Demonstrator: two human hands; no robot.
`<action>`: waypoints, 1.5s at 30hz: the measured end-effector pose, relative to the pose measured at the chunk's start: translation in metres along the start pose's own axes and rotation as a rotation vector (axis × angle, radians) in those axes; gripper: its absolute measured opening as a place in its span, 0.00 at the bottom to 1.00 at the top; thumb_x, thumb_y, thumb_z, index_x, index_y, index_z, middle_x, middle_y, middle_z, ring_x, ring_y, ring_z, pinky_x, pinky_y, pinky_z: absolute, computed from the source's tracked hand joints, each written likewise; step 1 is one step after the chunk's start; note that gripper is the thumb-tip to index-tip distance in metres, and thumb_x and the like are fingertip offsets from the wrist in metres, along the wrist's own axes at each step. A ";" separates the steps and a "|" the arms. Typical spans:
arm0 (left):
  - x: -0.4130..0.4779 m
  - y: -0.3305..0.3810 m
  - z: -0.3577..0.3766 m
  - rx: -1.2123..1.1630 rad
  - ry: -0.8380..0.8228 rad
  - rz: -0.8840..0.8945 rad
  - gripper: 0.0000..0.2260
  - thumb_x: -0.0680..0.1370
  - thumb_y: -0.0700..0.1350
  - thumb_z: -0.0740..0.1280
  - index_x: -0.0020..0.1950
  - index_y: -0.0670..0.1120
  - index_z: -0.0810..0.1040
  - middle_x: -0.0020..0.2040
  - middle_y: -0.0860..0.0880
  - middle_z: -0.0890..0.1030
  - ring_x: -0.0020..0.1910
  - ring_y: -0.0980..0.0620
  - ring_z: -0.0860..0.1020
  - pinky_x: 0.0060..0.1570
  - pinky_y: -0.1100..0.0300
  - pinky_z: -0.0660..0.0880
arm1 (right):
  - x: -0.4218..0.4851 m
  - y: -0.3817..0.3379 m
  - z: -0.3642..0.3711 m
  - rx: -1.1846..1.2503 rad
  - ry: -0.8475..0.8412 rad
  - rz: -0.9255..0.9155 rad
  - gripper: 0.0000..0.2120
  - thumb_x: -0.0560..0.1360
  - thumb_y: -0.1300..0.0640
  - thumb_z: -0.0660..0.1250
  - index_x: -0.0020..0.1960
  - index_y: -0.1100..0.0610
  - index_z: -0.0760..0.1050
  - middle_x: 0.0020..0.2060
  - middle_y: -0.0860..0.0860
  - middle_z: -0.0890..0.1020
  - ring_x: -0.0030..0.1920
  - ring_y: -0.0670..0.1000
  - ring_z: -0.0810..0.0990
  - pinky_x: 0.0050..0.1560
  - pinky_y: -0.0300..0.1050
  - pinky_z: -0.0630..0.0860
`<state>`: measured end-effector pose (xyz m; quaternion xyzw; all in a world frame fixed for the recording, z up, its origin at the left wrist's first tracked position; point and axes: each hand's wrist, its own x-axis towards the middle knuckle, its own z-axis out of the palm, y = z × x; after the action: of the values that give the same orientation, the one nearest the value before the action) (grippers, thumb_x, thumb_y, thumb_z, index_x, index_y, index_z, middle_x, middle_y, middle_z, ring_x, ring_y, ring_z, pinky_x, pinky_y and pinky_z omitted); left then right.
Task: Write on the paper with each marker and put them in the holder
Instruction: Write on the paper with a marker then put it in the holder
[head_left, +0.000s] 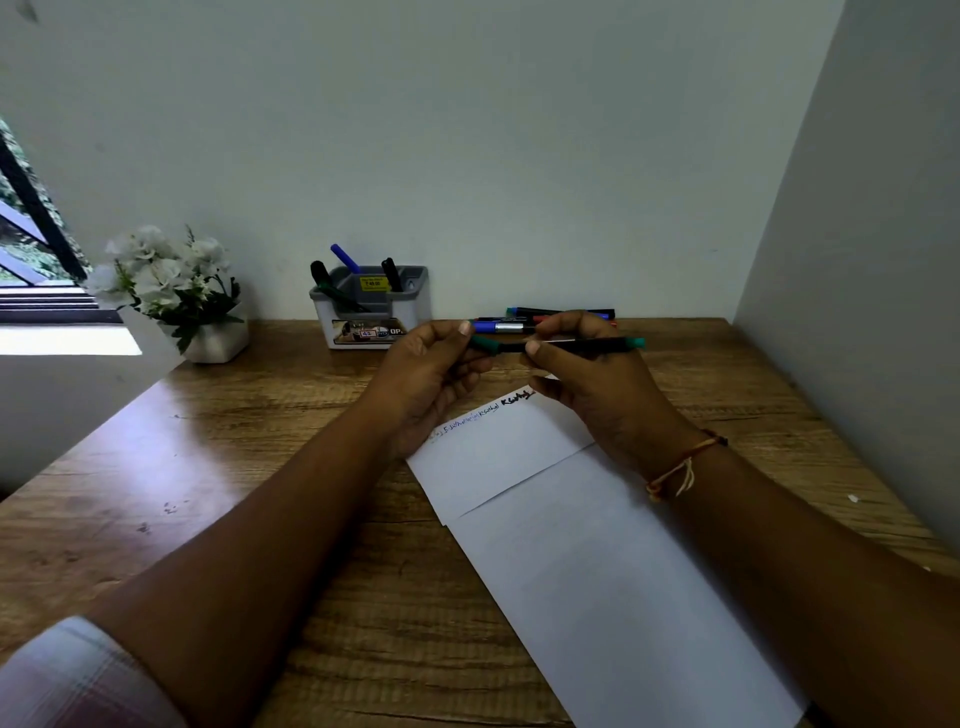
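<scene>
Head view, single entry.

Item: green marker (587, 345). Position: held in the air above the far end of the paper (597, 571), just in front of me, clear of the desk (260, 467). Long axis: level, running left to right across my view.

Left hand (431, 369): fingers curled, thumb and fingertips pinching the green cap (485, 344) at the marker's left end.

Right hand (587, 384): fingers pinching the black barrel near its middle; the green tail end sticks out past it to the right.

Governing relation: the two hands face each other along the marker's axis, so any cap move runs straight sideways. I cannot tell whether the cap is fully seated.

Holder (415, 306): upright at the back of the desk, to the left beyond my left hand, which is the nearer one to it. It already carries several markers, standing or leaning.

Loose markers (561, 313): lying flat behind my hands, against the wall.

Appearance of item: slim black barrel, green at both ends, rigid and light by my estimate.

Paper: white, angled; writing (514, 400) in several colours along its far edge.
</scene>
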<state>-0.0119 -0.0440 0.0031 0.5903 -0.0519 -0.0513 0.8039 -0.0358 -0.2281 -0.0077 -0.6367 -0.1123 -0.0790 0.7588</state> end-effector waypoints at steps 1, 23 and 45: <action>-0.001 0.001 0.000 0.001 -0.011 -0.002 0.11 0.79 0.46 0.66 0.59 0.42 0.77 0.43 0.46 0.85 0.42 0.53 0.83 0.42 0.63 0.80 | 0.000 0.000 0.000 -0.003 0.002 -0.009 0.07 0.76 0.66 0.72 0.50 0.56 0.78 0.47 0.51 0.85 0.48 0.47 0.85 0.47 0.44 0.81; -0.008 0.008 0.001 0.078 -0.166 0.101 0.08 0.71 0.42 0.70 0.45 0.41 0.74 0.40 0.41 0.84 0.36 0.51 0.82 0.40 0.62 0.79 | -0.007 -0.005 0.009 0.131 0.141 0.262 0.09 0.74 0.51 0.77 0.52 0.53 0.85 0.50 0.48 0.88 0.54 0.44 0.84 0.50 0.42 0.78; 0.045 0.084 -0.053 0.551 0.725 0.850 0.12 0.76 0.41 0.69 0.58 0.47 0.72 0.48 0.50 0.82 0.47 0.59 0.81 0.46 0.69 0.77 | -0.005 0.005 0.011 -0.815 -0.072 -0.260 0.11 0.80 0.45 0.67 0.52 0.52 0.82 0.47 0.45 0.84 0.47 0.44 0.82 0.48 0.43 0.78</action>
<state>0.0420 0.0241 0.0685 0.6836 -0.0175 0.4919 0.5389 -0.0397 -0.2162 -0.0122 -0.8674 -0.1775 -0.1896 0.4244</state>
